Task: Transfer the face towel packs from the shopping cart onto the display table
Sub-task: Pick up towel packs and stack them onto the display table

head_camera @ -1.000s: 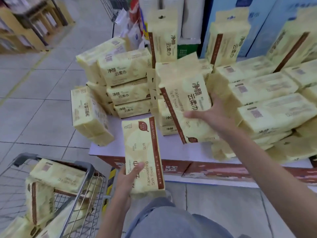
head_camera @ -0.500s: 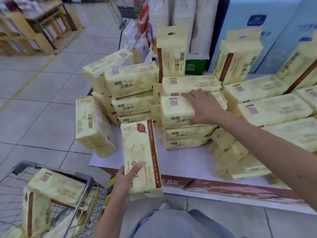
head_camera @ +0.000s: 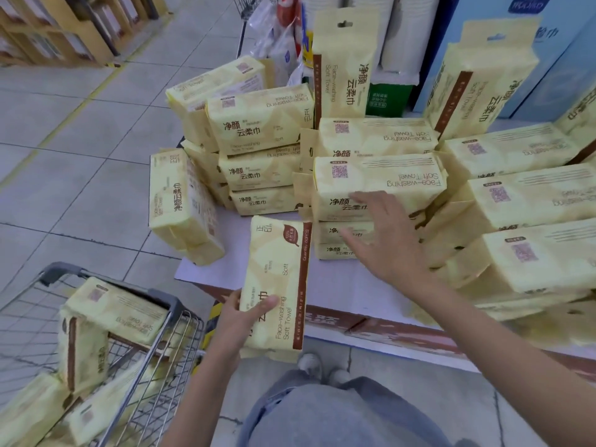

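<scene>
A shop: shopping cart (head_camera: 161, 296), stacked face towel packs (head_camera: 264, 124), shelves (head_camera: 64, 30).

The person wears loose trousers (head_camera: 322, 414) of a faded grey-blue cloth, which looks like denim; the two legs fill the lower middle of the view; beyond their hems show the toes of two shoes (head_camera: 311, 366), pale grey-white and rounded; both forearms (head_camera: 483, 333) are bare as far as the edge of the view; the left hand (head_camera: 238, 321) and the right hand (head_camera: 387, 250) are bare too, with slim fingers (head_camera: 371, 201).
</scene>
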The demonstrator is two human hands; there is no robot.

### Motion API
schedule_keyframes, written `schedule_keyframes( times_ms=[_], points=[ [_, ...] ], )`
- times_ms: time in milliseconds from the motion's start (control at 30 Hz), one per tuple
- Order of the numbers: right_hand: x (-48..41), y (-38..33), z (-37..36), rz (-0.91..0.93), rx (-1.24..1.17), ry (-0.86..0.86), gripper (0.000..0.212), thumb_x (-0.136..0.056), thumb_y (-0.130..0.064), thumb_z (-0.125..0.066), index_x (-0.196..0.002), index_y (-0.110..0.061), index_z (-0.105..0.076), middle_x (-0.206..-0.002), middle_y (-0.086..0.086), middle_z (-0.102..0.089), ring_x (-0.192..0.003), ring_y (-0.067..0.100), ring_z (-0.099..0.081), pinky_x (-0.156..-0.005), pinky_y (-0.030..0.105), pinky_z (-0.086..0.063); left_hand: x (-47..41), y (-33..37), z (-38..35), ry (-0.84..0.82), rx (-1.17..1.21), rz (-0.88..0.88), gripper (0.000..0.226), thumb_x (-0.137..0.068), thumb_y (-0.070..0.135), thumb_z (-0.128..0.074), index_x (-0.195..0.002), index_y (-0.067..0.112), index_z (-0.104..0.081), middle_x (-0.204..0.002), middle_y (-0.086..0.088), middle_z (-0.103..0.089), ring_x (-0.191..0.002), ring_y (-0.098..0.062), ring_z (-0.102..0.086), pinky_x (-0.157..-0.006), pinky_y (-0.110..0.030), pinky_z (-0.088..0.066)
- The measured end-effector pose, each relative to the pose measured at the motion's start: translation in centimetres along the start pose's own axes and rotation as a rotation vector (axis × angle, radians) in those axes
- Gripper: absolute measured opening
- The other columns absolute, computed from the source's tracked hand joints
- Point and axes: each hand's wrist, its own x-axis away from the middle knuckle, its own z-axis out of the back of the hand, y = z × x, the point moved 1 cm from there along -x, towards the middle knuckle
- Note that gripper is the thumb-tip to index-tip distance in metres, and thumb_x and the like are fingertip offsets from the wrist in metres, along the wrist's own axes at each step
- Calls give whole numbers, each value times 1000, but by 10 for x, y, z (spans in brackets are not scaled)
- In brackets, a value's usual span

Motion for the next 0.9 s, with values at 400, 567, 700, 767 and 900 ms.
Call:
schedule_keyframes(
  times_ms=[400, 567, 700, 767, 900],
  points=[
    [72, -3, -76, -1489, -1105, -394, 96, -58, -54, -80, -134, -26, -29, -107, 3, -55, -92, 25, -62, -75, 50, -57, -9, 8, -11, -15, -940, -265, 104, -35, 73, -79, -124, 29, -47, -107, 13, -60, -99, -12, -59, -74, -29, -45],
    [80, 20, -79, -1727, -1133, -135, 89, -62, -40, -84, -131, -22, -30, -114, 7, -54, -97, 30, -59, -64, 49, -56, -36, 20, -50, -22, -1287, -535, 101, -45, 70, -77, -130, 28, -44, -114, 3, -60, -105, -22, -55, -83, -33, -40],
    [89, 47, -84, -1709, -1211, 8, 69, -71, -31, -79, -130, -16, -46, -123, 11, -59, -110, 35, -57, -80, 62, -51, -61, 17, -69, -85, -1325, -600, 103, -51, 68, -76, -140, 32, -38, -132, 5, -51, -124, -20, -43, -109, -40, -21],
    [93, 58, -88, -1697, -1219, 66, 65, -73, -29, -77, -130, -17, -48, -125, 9, -59, -113, 33, -56, -84, 63, -49, -71, 10, -75, -89, -1235, -585, 106, -54, 73, -69, -144, 30, -32, -145, 5, -39, -136, -20, -31, -115, -47, -8],
    [100, 77, -94, -1706, -1259, 160, 62, -75, -21, -76, -131, -17, -49, -127, 8, -61, -114, 28, -58, -82, 50, -55, -83, -12, -83, 87, -747, -293, 103, -73, 65, -63, -151, 16, -16, -158, -8, -15, -146, -22, -12, -115, -41, -13]
  ],
)
